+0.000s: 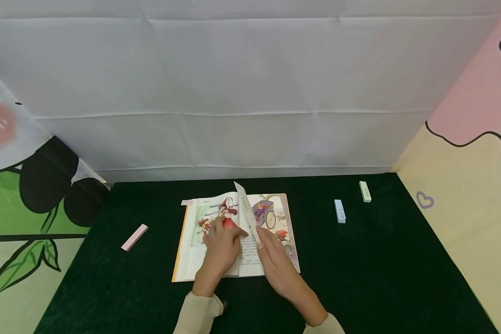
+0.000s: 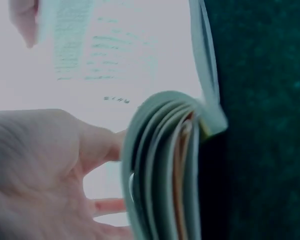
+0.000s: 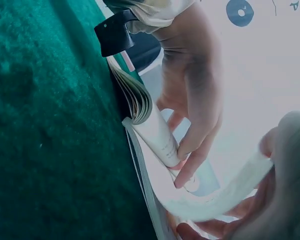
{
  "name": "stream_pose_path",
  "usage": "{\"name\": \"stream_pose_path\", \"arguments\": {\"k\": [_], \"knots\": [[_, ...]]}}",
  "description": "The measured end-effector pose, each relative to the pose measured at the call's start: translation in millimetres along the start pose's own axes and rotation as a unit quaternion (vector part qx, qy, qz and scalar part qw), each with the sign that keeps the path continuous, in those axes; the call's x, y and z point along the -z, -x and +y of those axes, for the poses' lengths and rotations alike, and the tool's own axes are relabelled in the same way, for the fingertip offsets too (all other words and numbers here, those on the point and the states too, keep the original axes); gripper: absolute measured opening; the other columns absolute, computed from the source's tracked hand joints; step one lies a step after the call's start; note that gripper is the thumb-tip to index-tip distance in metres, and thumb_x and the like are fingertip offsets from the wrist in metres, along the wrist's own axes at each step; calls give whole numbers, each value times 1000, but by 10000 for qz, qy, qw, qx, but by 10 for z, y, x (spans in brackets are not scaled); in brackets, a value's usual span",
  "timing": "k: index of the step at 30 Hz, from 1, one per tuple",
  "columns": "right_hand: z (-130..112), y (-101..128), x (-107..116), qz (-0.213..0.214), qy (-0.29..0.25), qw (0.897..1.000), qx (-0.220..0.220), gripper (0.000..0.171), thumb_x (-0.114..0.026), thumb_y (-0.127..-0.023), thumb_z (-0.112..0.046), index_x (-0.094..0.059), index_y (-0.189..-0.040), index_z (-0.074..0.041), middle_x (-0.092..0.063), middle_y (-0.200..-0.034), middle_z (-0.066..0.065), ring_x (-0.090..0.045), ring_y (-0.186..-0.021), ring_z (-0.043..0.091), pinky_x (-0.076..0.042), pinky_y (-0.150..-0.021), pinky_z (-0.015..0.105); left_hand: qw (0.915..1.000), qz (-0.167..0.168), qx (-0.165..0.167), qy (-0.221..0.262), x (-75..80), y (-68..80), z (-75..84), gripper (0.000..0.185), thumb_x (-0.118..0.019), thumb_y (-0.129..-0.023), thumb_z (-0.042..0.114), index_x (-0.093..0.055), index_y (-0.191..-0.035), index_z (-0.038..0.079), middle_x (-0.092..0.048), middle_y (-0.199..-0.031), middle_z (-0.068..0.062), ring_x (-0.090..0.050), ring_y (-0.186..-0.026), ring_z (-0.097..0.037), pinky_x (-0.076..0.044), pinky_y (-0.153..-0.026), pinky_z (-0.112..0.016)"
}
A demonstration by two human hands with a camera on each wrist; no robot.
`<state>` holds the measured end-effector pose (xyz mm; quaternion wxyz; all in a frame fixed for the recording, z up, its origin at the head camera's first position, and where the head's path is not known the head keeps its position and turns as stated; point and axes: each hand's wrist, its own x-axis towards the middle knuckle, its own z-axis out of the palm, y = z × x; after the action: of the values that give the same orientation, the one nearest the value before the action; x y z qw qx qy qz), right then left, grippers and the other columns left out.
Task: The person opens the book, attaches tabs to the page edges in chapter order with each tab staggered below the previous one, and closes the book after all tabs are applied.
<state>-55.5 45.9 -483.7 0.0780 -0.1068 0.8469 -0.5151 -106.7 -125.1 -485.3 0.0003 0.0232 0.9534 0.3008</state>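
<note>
An illustrated book point(image 1: 194, 266) lies open on the dark green cloth. My left hand point(image 1: 222, 248) rests on its left page, fingers spread and fingertips close to the spine. In the right wrist view the left hand point(image 3: 200, 90) touches the paper with nearly straight fingers. My right hand point(image 1: 277, 269) pinches a raised page point(image 1: 246, 208) between thumb and fingers; that page stands up near the middle of the book. From the right wrist, the page point(image 3: 225, 200) bows in a curve within the right hand point(image 3: 290, 175). A pink tab point(image 1: 186, 202) sticks out at the book's upper left.
A pink strip point(image 1: 134, 237) lies left of the book on the green cloth point(image 1: 401, 269). To the right are a light blue strip point(image 1: 340, 211) and a pale green strip point(image 1: 365, 191). A white curtain point(image 1: 250, 93) hangs behind the table, with patterned cloths at both sides.
</note>
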Motion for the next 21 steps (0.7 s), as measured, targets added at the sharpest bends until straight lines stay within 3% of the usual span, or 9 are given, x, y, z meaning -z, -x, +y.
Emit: {"name": "stream_pose_path", "arguments": {"k": [5,9,14,17,21], "knots": [[-28,-22,-12,47,223,9997,-65,59,-41,-113,-32,-26,-166,-12,-25,-172,17,-26,-158,38,-25,-124,66,9991,-375,-106,163,102,-6,-57,23,-62,-97,7,-82,-104,16,-35,-160,-28,-27,-149,-55,-19,-112,-85],[-34,-46,-29,243,354,9990,-134,61,-49,-110,-28,-29,-164,-7,-29,-169,21,-31,-156,41,-28,-123,66,9968,-649,-53,464,188,-27,-91,19,-66,-100,20,-81,-108,13,-32,-162,-29,-32,-148,-55,-28,-112,-82],[-31,-81,-77,346,774,9961,-247,64,-59,-106,-30,-34,-162,-9,-35,-165,21,-36,-152,43,-34,-119,67,9892,-896,66,1161,271,-41,-136,36,-66,-102,39,-80,-114,7,-27,-164,-31,-38,-144,-60,-39,-109,-76],[-22,-88,-113,321,1075,9931,-349,67,-61,-104,-34,-35,-162,-12,-35,-164,20,-35,-152,43,-36,-118,66,9857,-873,116,1437,281,-43,-144,35,-69,-100,38,-81,-106,6,-29,-164,-32,-33,-148,-59,-39,-111,-73],[-14,-77,-143,284,1211,9916,-368,68,-63,-103,-35,-36,-162,-12,-33,-164,21,-34,-150,45,-37,-116,69,9873,-696,289,1401,269,-45,-119,25,-78,-93,32,-81,-89,7,-34,-162,-30,-31,-150,-56,-40,-112,-71]]}}
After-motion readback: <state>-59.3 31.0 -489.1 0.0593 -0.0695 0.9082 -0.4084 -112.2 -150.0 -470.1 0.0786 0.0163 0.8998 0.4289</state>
